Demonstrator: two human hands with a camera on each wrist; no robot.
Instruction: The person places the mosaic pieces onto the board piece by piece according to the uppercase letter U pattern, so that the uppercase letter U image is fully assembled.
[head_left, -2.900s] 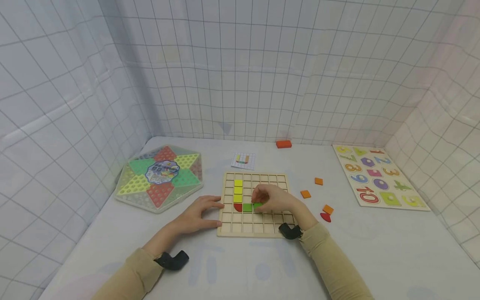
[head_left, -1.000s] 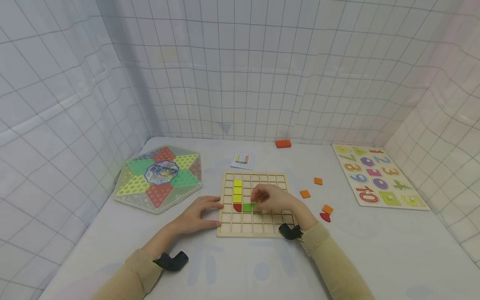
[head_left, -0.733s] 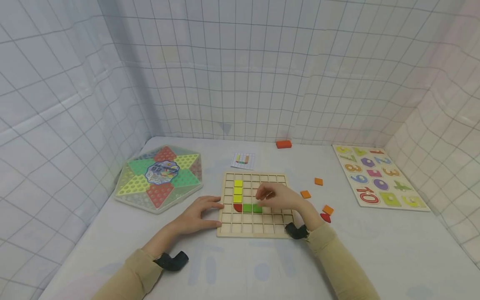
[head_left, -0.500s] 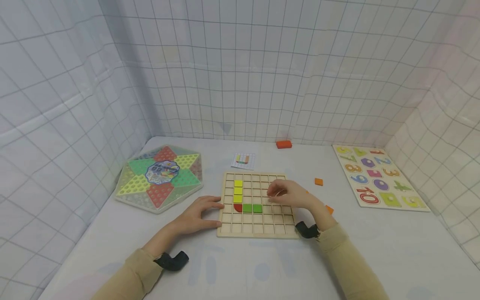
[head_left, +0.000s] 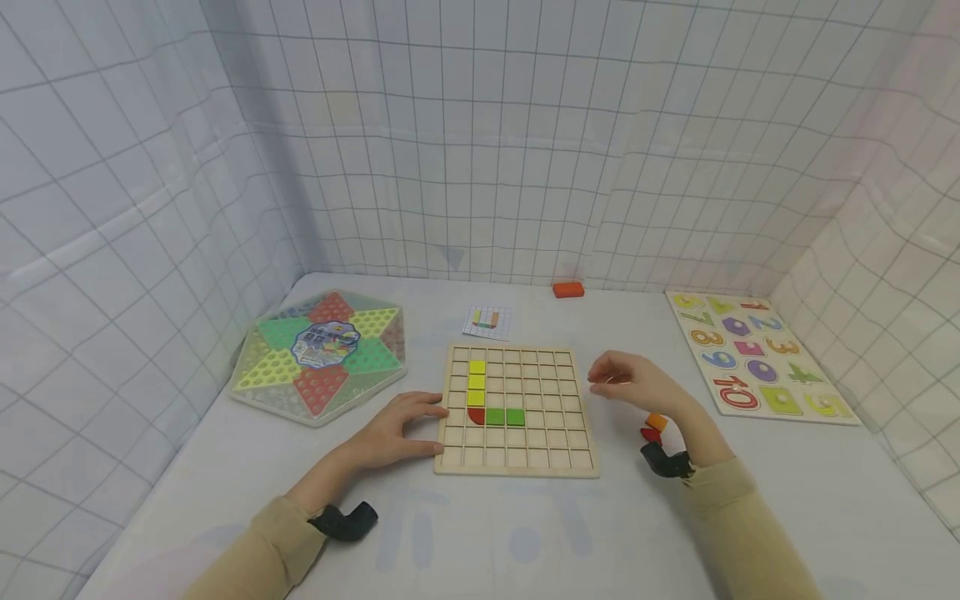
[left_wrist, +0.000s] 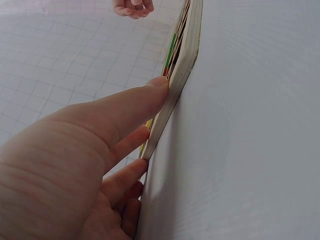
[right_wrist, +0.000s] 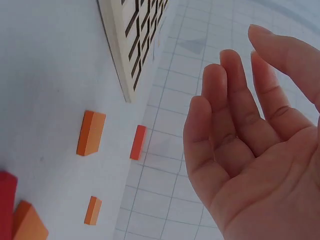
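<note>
A wooden grid board [head_left: 538, 437] lies on the table, holding a column of yellow square tiles [head_left: 477, 382], a red quarter-round tile [head_left: 476, 416] and two green square tiles [head_left: 506, 417]. Spread fingers of my left hand [head_left: 390, 433] rest against the board's left edge; the left wrist view has the thumb touching its rim. Right of the board my right hand [head_left: 637, 387] hovers, fingers loosely bent, holding nothing. Below it are an orange tile [head_left: 657, 422] and a red piece [head_left: 651, 436]. Two more orange tiles, one a square-edged tile [right_wrist: 91, 133], appear only in the right wrist view.
A small picture card [head_left: 487, 322] lies behind the board, and a red block [head_left: 568, 290] near the back wall. A hexagonal star-patterned game board [head_left: 322, 354] is at the left. A number puzzle board [head_left: 757, 354] lies at the right.
My right hand has let go of the second green tile, which now lies in the grid, and has moved right, off the board. My left hand has stayed in place.
</note>
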